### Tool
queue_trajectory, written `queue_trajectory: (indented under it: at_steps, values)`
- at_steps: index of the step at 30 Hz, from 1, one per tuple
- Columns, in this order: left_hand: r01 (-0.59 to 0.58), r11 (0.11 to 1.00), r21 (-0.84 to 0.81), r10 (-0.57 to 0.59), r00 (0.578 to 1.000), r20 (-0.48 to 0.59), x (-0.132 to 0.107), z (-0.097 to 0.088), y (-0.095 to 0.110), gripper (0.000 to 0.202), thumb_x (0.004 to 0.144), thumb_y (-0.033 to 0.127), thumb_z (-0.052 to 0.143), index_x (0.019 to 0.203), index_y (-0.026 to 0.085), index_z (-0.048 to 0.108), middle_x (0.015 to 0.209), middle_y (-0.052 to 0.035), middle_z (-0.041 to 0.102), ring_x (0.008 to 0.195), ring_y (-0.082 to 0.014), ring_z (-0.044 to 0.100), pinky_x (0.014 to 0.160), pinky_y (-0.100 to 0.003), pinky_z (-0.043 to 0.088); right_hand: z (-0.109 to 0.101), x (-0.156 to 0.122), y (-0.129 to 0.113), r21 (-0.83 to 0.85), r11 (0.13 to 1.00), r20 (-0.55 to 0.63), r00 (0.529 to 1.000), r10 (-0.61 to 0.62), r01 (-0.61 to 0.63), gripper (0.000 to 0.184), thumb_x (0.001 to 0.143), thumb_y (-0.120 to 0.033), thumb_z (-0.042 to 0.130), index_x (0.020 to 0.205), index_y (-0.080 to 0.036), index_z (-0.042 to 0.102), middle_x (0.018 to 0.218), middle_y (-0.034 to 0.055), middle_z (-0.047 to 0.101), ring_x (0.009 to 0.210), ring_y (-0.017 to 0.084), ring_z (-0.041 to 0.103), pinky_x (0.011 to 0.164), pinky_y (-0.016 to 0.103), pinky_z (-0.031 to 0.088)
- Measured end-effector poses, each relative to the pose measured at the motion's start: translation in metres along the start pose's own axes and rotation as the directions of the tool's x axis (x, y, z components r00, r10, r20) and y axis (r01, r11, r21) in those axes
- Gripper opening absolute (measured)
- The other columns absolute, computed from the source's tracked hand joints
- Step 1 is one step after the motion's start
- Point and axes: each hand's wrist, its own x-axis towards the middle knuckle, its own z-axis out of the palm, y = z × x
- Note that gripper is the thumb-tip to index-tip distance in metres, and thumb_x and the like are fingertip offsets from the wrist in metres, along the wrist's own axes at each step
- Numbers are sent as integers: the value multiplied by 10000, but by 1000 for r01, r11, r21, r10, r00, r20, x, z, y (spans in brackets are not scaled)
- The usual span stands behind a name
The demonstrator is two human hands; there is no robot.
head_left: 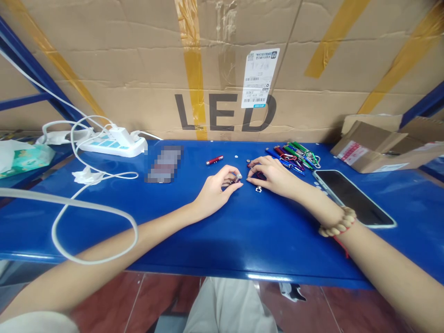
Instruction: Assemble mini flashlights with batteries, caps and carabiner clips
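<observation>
Near the middle of the blue table, my left hand (217, 192) pinches a small dark red tube with a silver end (237, 177) between thumb and fingers. Just to its right, my right hand (274, 175) is curled with fingertips low over the table; a dark red piece (259, 175) shows beneath its fingers, partly hidden. A small silver metal piece (258, 189) lies under the right thumb side. Beyond my left hand lies a small red penlight (215, 160) with silver parts. Small round discs (236, 156) are scattered near the hands.
Several coloured penlights (300, 155) lie heaped behind my right hand. A phone (354, 196) and an open cardboard box (385, 145) are at right. A white power strip (114, 144) with looping cables stands at left, near a blurred dark rectangle (163, 164). A large carton (138, 69) backs the table.
</observation>
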Motion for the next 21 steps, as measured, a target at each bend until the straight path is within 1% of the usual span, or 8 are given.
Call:
queue_trajectory:
  at_steps: [4,10,17,21]
  values:
    - [-4,1000,4,4,1000,4,0,-1,-1,136,810,209,580,918,188,499,839,11,648,843,-122,662,827,-262,527,2,-1,1,17,1000,-1,1000,-7,7,274,899,-425,467,926,-205,628,1123,124,562,1086,273,502,863,437,412]
    - [-6,1000,7,6,1000,7,-1,0,-1,134,815,218,576,922,190,501,848,10,659,852,-128,667,832,-269,529,5,-2,0,-51,998,8,999,-32,33,330,947,-426,342,966,-197,579,1130,136,532,1074,268,484,846,422,415]
    - [-11,1000,-4,11,1000,9,0,-1,-2,144,814,220,581,928,183,501,861,-5,663,861,-138,675,835,-272,530,3,0,-5,-202,978,24,998,-51,55,325,952,-395,349,975,-167,580,1134,141,552,1065,266,490,866,402,392]
    - [-14,1000,-2,14,1000,10,-1,-1,-2,146,816,233,582,928,185,503,859,-1,662,860,-139,675,837,-274,530,1,2,-7,-297,951,-5,996,-86,81,309,946,-373,378,944,-162,604,1132,132,577,1071,269,498,887,409,362]
